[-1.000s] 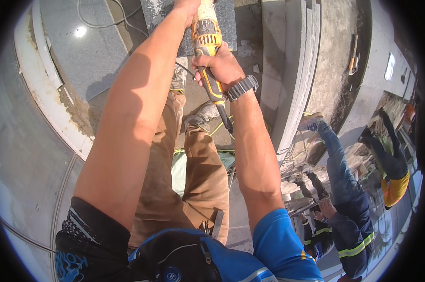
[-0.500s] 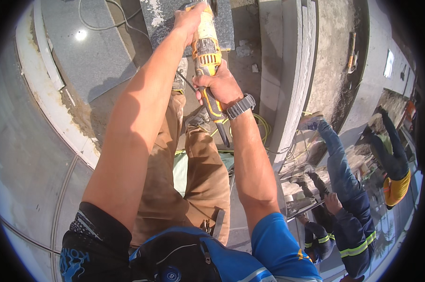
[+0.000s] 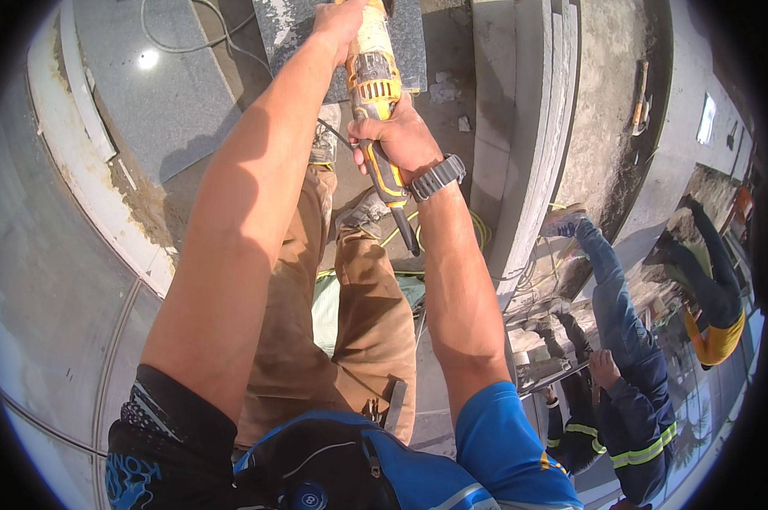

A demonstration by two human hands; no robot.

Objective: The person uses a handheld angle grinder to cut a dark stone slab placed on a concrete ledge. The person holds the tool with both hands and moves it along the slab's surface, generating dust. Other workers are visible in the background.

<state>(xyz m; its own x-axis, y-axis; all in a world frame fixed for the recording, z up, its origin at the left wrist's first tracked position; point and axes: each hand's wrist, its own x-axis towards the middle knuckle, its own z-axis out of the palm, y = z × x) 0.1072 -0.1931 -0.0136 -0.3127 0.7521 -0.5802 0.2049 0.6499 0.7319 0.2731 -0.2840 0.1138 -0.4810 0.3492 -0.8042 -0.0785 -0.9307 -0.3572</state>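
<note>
With both hands I hold a yellow and black angle grinder (image 3: 375,81), its body pointing away from me. My left hand (image 3: 340,27) is closed around the front end, near the top edge of the picture. Around the rear handle my right hand (image 3: 398,140) is wrapped, with a dark watch on that wrist. A black cord sleeve sticks out of the handle's near end. The grinder's head is mostly cut off by the frame, with only a bit of dark edge showing. Beneath it lies a grey speckled stone slab (image 3: 411,53), whitish dust on its left part.
A larger grey slab (image 3: 159,93) lies at the left, with a grey cable (image 3: 199,48) across it. Long stone pieces (image 3: 533,127) are stacked on the right. A yellow-green hose (image 3: 483,231) coils by my feet. Several people, one with a navy sleeve (image 3: 635,421), stand at the right.
Both hands and the grinder have shifted slightly away from me, toward the top edge. The grip of each hand is the same.
</note>
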